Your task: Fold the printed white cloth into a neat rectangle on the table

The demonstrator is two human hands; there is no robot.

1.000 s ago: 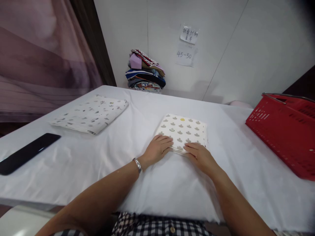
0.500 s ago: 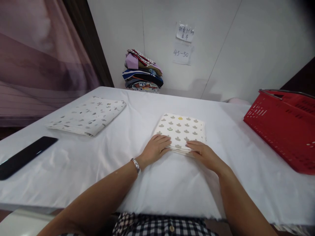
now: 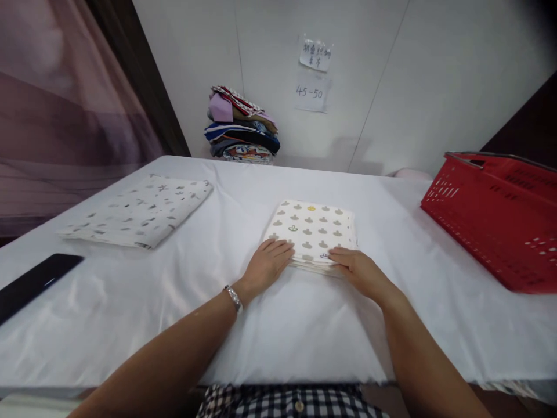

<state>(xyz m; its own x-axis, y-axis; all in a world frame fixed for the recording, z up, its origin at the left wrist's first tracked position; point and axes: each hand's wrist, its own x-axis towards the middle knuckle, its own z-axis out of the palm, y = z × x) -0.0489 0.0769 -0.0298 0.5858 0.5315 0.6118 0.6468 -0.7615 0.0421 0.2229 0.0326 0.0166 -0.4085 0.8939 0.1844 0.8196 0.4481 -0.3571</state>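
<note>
A folded white cloth printed with grey shapes and a few coloured ones lies flat in front of me on the white-covered table. My left hand rests flat on its near left corner, fingers stretched forward. On the near right corner lies my right hand, its fingers extended over the edge and its thumb hidden. Several layers of the cloth show along the near edge, between the hands.
A second folded cloth with dark prints lies to the left, above a black phone-like slab. A red basket stands at the right. Behind the table is a stack of folded fabrics by the wall, beneath paper signs.
The whole view has shifted slightly, so things sit further left. My right hand has slid a little, uncovering a dark printed shape near the cloth's near edge. The left hand stays put.
</note>
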